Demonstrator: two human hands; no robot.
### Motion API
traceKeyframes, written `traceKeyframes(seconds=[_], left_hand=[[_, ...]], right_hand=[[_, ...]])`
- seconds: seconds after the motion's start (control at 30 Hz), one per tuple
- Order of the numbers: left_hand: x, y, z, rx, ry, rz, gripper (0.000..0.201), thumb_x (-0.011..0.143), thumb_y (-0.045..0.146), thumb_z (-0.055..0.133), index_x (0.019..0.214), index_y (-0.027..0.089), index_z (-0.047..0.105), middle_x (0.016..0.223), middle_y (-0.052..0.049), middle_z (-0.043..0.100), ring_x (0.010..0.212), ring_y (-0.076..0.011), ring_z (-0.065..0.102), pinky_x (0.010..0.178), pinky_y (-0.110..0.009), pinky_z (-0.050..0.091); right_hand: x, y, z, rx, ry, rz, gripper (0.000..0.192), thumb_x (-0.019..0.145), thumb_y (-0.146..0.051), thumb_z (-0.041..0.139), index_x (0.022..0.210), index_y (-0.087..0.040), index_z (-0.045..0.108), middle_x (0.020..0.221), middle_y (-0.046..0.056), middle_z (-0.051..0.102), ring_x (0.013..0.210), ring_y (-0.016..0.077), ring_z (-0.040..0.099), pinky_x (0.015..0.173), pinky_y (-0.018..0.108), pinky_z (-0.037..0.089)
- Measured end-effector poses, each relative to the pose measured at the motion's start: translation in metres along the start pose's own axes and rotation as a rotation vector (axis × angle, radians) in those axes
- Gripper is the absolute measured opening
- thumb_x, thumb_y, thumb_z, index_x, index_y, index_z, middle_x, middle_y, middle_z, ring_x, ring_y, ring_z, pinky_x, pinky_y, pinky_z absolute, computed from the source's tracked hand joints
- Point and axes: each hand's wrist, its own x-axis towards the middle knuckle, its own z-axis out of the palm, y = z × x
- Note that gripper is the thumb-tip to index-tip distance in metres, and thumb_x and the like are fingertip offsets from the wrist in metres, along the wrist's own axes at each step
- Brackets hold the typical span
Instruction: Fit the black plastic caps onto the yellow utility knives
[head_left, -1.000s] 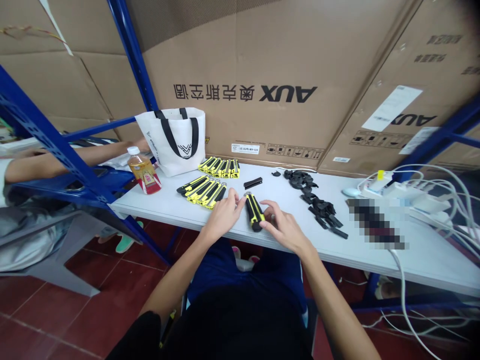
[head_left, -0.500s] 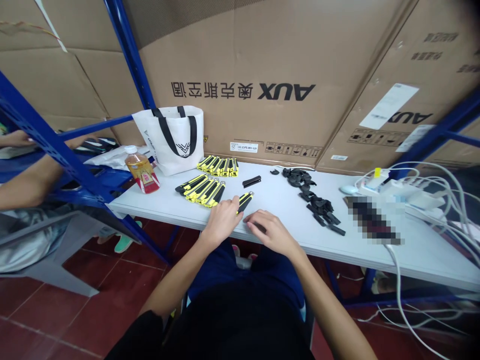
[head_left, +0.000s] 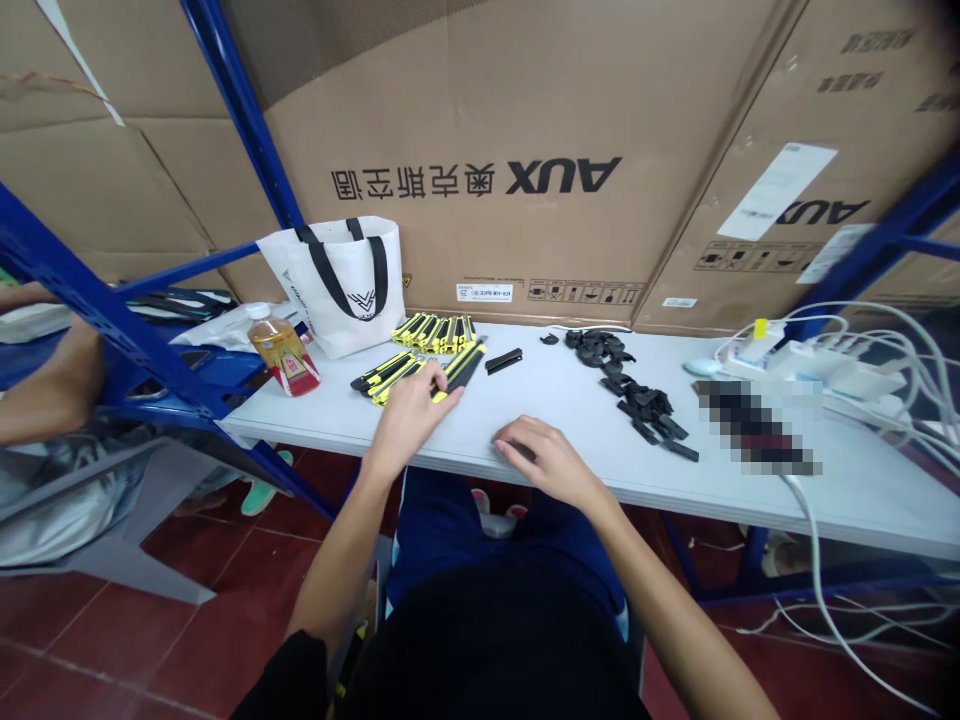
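My left hand (head_left: 415,412) grips a yellow-and-black utility knife (head_left: 466,367), tilted with its tip away from me. It is at the right end of a front row of utility knives (head_left: 388,378) lying side by side, and partly covers that row. A second row of utility knives (head_left: 435,332) lies behind. My right hand (head_left: 546,458) rests near the table's front edge with its fingers curled. Something dark shows under them, too hidden to name. A black strip-shaped part (head_left: 503,361) lies between the hands, farther back.
Black plastic parts (head_left: 645,405) lie in a loose pile on the white table (head_left: 555,400). At left stand a drink bottle (head_left: 285,350) and a white tote bag (head_left: 341,290). White power strips and cables (head_left: 817,365) crowd the right. A person's arm (head_left: 56,390) shows far left.
My left hand has moved left and away from the table edge, carrying the utility knife to the front row's right end. My right hand stays nearly in place. The view has shifted slightly.
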Motion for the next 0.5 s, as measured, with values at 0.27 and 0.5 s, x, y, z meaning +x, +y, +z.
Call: traceKeyframes(seconds=[0.27, 0.5], left_hand=[[0.067, -0.080, -0.065, 0.264, 0.031, -0.205, 0.028, 0.089, 0.048, 0.071, 0.095, 0.022, 0.062, 0.089, -0.004, 0.072, 0.089, -0.0275, 0.068, 0.082, -0.032, 0.048], [0.079, -0.150, -0.072, 0.368, -0.054, -0.286, 0.029, 0.081, 0.049, 0.073, 0.086, 0.023, 0.061, 0.079, -0.007, 0.071, 0.092, -0.0336, 0.070, 0.081, -0.036, 0.050]], right_hand=[[0.000, 0.001, 0.001, 0.004, 0.004, 0.002, 0.032, 0.113, -0.040, 0.045, 0.103, -0.026, 0.072, 0.102, 0.008, 0.077, 0.098, 0.0257, 0.069, 0.094, 0.043, 0.055], [0.001, 0.001, 0.001, 0.005, 0.010, 0.004, 0.033, 0.113, -0.041, 0.045, 0.103, -0.026, 0.072, 0.103, 0.007, 0.077, 0.099, 0.0256, 0.070, 0.094, 0.043, 0.055]])
